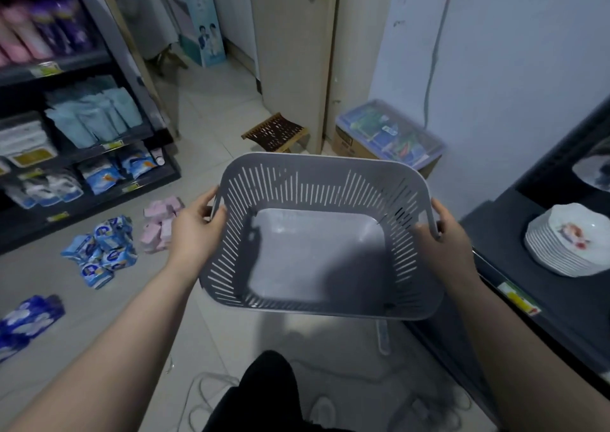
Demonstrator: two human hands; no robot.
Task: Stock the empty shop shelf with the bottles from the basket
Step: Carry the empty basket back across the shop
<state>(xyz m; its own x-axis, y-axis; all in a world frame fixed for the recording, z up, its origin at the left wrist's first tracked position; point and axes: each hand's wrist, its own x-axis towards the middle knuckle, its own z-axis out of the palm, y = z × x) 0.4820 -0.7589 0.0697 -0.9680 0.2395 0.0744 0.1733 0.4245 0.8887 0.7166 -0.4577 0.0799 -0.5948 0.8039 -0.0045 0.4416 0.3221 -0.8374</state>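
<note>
Two hands — left hand (194, 230), right hand (444, 237) — hold one basket (317, 260).

The basket (313, 184) looks like grey moulded plastic, matt on its slotted walls and smooth with a faint sheen on its solid bottom. The stacked plates (567, 240) look like glossy, white glazed ceramic. The floor tiles (211, 128) are smooth and pale with a dull shine. The blue packets (102, 250) are shiny plastic film. The stool (275, 133) has a wooden frame, and the box (345, 142) is brown cardboard.
</note>
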